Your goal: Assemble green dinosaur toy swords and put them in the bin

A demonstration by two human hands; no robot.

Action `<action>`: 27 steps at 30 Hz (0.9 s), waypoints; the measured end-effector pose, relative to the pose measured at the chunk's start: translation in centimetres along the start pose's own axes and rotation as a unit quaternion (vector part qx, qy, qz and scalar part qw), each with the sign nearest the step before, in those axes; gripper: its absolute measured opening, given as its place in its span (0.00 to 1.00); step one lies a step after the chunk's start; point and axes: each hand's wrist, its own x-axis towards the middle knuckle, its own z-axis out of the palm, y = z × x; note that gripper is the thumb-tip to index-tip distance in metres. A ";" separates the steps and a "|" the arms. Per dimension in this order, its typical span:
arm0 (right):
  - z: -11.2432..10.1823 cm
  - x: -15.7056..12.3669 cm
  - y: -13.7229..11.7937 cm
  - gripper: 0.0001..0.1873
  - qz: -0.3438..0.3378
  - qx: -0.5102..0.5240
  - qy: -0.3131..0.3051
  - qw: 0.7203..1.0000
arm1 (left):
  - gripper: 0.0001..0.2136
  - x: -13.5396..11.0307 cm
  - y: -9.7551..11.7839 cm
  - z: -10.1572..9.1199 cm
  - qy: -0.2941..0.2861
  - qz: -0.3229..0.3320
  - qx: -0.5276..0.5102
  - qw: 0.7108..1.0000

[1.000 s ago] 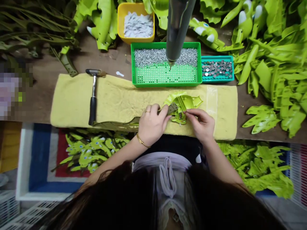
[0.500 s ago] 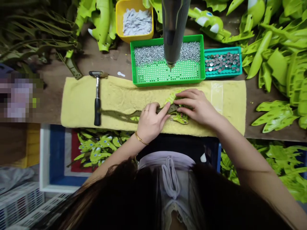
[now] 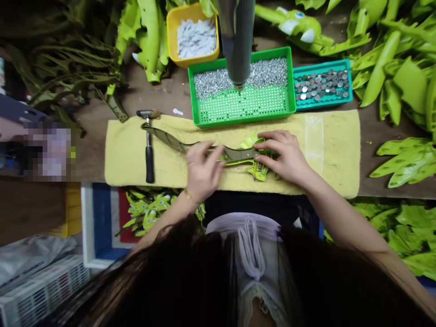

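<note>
Head view: two hands are handling an olive strip [image 3: 237, 155] over a yellow cloth [image 3: 335, 156].
The right hand [image 3: 260, 152] is pinching the strip's right end against a green plastic part [image 3: 260, 171]; the left hand [image 3: 203, 171] is showing blurred at the strip's middle, the blur hiding whether it is gripping, while the strip's left end is crossing the hammer [image 3: 149, 159].
</note>
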 end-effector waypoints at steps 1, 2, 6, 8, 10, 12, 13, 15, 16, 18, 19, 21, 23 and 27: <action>-0.1 0.0 0.2 0.12 -0.007 0.008 -0.002 1.000 | 0.14 -0.7 -0.2 -0.3 0.098 -0.085 -0.032 0.991; -0.1 -0.1 0.4 0.12 -0.011 0.011 0.001 1.000 | 0.14 -1.3 -0.3 -0.6 0.178 -0.176 -0.089 0.964; 0.1 -0.4 1.0 0.13 -0.022 0.028 0.039 0.999 | 0.18 -1.4 -0.4 -1.5 0.188 -0.415 -0.418 0.786; 0.2 -0.5 1.1 0.13 -0.032 0.031 0.046 0.998 | 0.18 -0.8 -0.4 -1.6 0.121 -0.453 -0.513 0.719; 0.4 -0.6 1.1 0.13 -0.046 0.016 0.048 0.998 | 0.18 -0.3 -0.4 -1.6 0.095 -0.473 -0.544 0.686; 0.5 -0.6 1.1 0.13 -0.058 -0.003 0.051 0.997 | 0.17 -0.1 -0.5 -1.2 0.113 -0.480 -0.544 0.679; 0.6 -0.6 1.1 0.13 -0.060 -0.010 0.053 0.997 | 0.17 -0.1 -0.6 -1.0 0.128 -0.481 -0.541 0.678; 0.6 -0.6 1.1 0.13 -0.058 -0.017 0.056 0.997 | 0.17 0.0 -0.8 -0.5 0.146 -0.480 -0.538 0.677; 0.6 -0.6 1.0 0.13 -0.054 -0.015 0.053 0.997 | 0.17 0.0 -1.0 -0.4 0.151 -0.475 -0.538 0.679; 0.5 -0.5 0.9 0.12 -0.046 -0.001 0.042 0.998 | 0.16 0.2 -1.5 -0.4 0.150 -0.455 -0.541 0.691; 0.4 -0.5 0.9 0.12 -0.042 0.007 0.036 0.998 | 0.15 0.3 -1.9 -0.5 0.144 -0.443 -0.540 0.700; 0.3 -0.4 0.8 0.13 -0.031 0.011 0.026 0.999 | 0.15 0.4 -2.5 -1.1 0.114 -0.435 -0.514 0.731; 0.4 -0.3 0.6 0.14 -0.022 -0.006 0.021 1.000 | 0.15 0.2 -2.5 -1.8 0.099 -0.443 -0.431 0.780; 0.6 -0.5 0.3 0.14 -0.015 -0.035 0.017 0.999 | 0.16 -1.4 1.2 -1.5 0.049 -0.405 -0.324 0.854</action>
